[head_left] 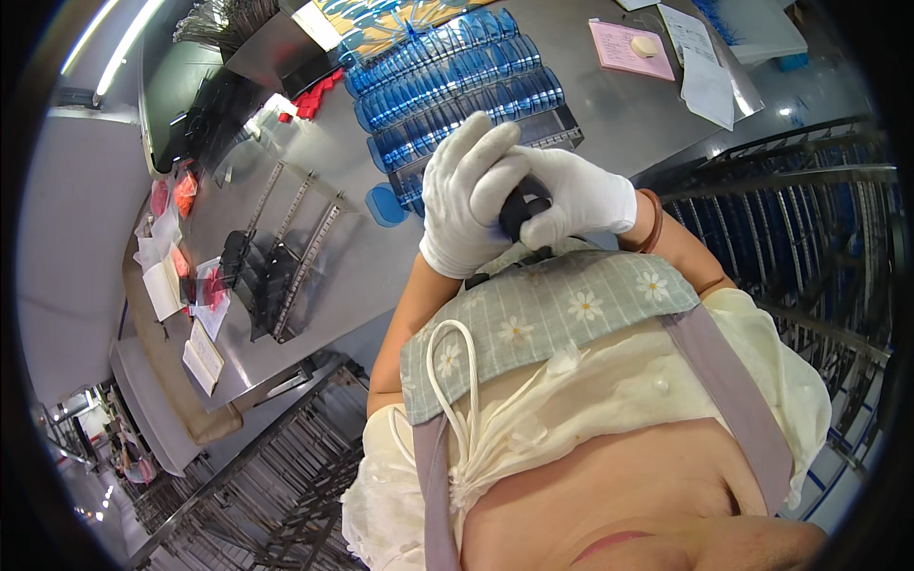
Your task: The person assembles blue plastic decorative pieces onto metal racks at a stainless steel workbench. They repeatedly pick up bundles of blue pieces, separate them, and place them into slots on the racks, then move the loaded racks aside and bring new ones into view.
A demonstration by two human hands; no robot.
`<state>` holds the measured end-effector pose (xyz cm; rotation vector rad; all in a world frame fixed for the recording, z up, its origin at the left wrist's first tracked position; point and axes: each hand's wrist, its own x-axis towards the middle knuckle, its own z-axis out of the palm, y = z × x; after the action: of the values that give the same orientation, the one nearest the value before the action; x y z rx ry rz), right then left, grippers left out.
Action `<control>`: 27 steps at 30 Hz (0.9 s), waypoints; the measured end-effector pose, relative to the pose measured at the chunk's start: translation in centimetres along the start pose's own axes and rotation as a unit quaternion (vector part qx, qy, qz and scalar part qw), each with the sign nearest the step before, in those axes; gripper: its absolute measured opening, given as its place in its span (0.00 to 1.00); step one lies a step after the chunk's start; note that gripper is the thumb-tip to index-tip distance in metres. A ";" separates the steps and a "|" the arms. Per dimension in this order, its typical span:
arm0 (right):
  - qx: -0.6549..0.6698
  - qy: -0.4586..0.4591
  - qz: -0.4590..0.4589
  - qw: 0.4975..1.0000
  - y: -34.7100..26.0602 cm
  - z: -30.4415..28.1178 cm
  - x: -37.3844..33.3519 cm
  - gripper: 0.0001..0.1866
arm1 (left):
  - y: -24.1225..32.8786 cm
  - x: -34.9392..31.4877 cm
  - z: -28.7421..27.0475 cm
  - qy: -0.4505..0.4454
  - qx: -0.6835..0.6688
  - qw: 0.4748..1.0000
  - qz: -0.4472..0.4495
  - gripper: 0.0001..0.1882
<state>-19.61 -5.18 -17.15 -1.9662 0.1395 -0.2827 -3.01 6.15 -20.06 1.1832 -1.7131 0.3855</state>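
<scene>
Both my hands wear white gloves and meet in front of my chest. My left hand (466,195) is closed, with its fingers bent against my right hand (571,190). A small black piece (515,215) shows between the two hands, gripped by both; its kind is hidden by the fingers. More dark bits show just below my hands, at the top of the grey flowered apron (533,309). Just beyond my hands lies a rack (562,124) holding rows of blue transparent lens-like pieces (457,86). A loose blue piece (386,205) lies left of my left hand.
A steel table (352,257) spans the area before me. Metal slotted racks (305,266) with dark pieces stand at the left. Red pieces (314,95) and a dark bin (271,52) lie farther off. A pink card (632,49) and papers (703,76) are at far right; metal racks (781,209) flank the table.
</scene>
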 end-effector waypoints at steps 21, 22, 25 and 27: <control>-0.144 0.182 -0.080 0.969 11.8 0.7 1.5 0.16 | -4.0 -7.1 -3.4 -0.271 0.219 0.919 -0.184 0.48; -0.148 0.158 -0.075 0.973 11.4 0.9 1.5 0.15 | -4.2 -6.5 -2.6 -0.297 0.208 0.919 -0.156 0.47; -0.211 0.122 -0.023 0.970 10.1 0.5 1.5 0.23 | -5.1 -4.8 -1.6 -0.339 0.174 0.917 -0.121 0.45; -0.229 0.122 -0.016 0.966 9.9 -0.7 0.7 0.28 | -5.7 -4.4 -2.1 -0.345 0.160 0.919 -0.109 0.44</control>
<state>-18.80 -9.87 -25.83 -2.3863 0.3586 -0.5541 3.14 7.28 -24.24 1.8922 -2.1248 0.1068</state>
